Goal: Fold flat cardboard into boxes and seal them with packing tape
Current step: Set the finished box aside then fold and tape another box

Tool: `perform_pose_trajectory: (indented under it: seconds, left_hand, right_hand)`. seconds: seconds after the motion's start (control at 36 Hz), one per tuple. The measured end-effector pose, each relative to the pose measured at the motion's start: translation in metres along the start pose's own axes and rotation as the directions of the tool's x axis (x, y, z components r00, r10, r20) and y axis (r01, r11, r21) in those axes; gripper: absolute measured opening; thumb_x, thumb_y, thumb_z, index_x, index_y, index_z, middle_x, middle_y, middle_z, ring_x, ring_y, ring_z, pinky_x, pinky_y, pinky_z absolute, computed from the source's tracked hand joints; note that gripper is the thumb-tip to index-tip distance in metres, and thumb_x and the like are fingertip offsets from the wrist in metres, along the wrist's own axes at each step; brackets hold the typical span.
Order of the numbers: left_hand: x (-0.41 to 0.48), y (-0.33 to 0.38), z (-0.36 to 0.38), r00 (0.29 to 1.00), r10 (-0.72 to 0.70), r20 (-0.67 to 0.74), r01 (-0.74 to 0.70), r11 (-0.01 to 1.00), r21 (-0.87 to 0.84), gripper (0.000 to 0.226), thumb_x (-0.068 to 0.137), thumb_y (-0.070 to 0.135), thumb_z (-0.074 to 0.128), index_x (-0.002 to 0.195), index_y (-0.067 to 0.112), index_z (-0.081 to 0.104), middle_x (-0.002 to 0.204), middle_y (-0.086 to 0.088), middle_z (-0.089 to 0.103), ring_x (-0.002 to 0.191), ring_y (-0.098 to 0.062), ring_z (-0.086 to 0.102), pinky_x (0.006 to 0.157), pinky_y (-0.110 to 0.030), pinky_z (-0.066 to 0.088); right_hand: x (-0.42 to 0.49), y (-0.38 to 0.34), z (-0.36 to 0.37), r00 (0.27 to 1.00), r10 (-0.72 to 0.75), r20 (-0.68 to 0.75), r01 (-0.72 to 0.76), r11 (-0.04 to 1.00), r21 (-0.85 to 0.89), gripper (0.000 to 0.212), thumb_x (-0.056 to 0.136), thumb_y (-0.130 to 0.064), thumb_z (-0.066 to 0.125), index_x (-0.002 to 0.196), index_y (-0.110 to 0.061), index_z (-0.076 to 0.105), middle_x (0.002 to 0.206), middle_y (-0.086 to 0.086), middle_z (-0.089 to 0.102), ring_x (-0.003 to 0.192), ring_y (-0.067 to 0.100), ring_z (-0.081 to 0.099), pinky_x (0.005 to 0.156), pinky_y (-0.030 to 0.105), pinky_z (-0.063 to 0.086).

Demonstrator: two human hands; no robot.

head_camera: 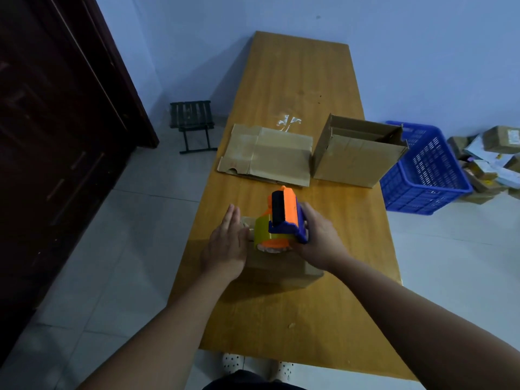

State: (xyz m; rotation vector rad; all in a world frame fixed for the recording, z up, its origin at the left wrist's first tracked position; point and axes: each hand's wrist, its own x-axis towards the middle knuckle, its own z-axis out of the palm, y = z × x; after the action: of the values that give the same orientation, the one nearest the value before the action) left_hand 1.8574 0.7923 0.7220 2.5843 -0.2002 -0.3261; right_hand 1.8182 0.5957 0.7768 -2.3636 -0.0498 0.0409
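Observation:
A small cardboard box (284,267) stands on the wooden table (295,80) in front of me, mostly hidden by my hands. My left hand (226,244) lies flat on the box's left top, fingers straight. My right hand (319,243) grips an orange and blue tape dispenser (282,218) loaded with a yellowish tape roll, held over the box top. Farther back lie a stack of flat cardboard (267,154) and an assembled open-topped box (357,153).
A blue plastic crate (425,170) stands on the floor right of the table, with a pile of parcels (489,153) beyond it. A small folding stool (192,122) sits left of the table near a dark wooden door (56,136).

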Motion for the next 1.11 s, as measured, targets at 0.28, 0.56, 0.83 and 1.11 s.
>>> perform_pose_trajectory:
  seconds: [0.28, 0.56, 0.83, 1.11]
  left_hand:
    - [0.003, -0.003, 0.006, 1.0, -0.007, -0.01, 0.007, 1.0, -0.008, 0.056, 0.098, 0.052, 0.009, 0.151, 0.034, 0.006, 0.159, 0.017, 0.001, 0.136, -0.019, 0.03, 0.099, -0.037, 0.032]
    - [0.006, -0.006, 0.009, 0.999, 0.029, -0.031, -0.03, 0.999, -0.024, 0.056, 0.1, 0.046, 0.016, 0.152, 0.028, 0.008, 0.16, 0.011, 0.004, 0.136, -0.024, 0.032, 0.103, -0.038, 0.031]
    - [0.004, -0.005, 0.004, 0.998, 0.05, -0.029, -0.05, 0.998, -0.028, 0.051, 0.101, 0.042, 0.019, 0.149, 0.023, 0.023, 0.158, 0.006, 0.015, 0.133, -0.025, 0.036, 0.1, -0.037, 0.032]
    - [0.002, -0.004, 0.002, 0.994, 0.107, -0.031, -0.107, 0.994, -0.017, 0.052, 0.101, 0.041, 0.02, 0.149, 0.02, 0.025, 0.159, 0.004, 0.015, 0.134, -0.025, 0.035, 0.102, -0.038, 0.034]
  right_hand:
    - [-0.005, 0.017, -0.047, 0.995, -0.011, 0.097, 0.03, 0.98, -0.194, 0.052, 0.079, -0.024, 0.075, 0.117, -0.033, 0.041, 0.101, -0.02, 0.047, 0.089, -0.002, 0.052, 0.067, 0.014, 0.039]
    - [-0.027, 0.03, -0.02, 0.989, 0.127, -0.079, -0.111, 0.977, 0.181, 0.047, 0.085, -0.019, 0.07, 0.119, -0.034, 0.042, 0.107, -0.014, 0.058, 0.097, 0.0, 0.058, 0.078, 0.023, 0.052]
    - [-0.027, 0.032, -0.039, 0.999, 0.013, -0.05, -0.016, 0.998, -0.065, 0.048, 0.081, -0.024, 0.075, 0.114, -0.034, 0.04, 0.099, -0.023, 0.048, 0.093, -0.007, 0.052, 0.071, 0.011, 0.039]
    - [-0.035, 0.03, -0.058, 1.0, -0.017, -0.025, 0.009, 0.959, -0.283, 0.05, 0.079, -0.026, 0.076, 0.118, -0.024, 0.045, 0.103, -0.011, 0.052, 0.087, 0.005, 0.053, 0.068, 0.013, 0.039]
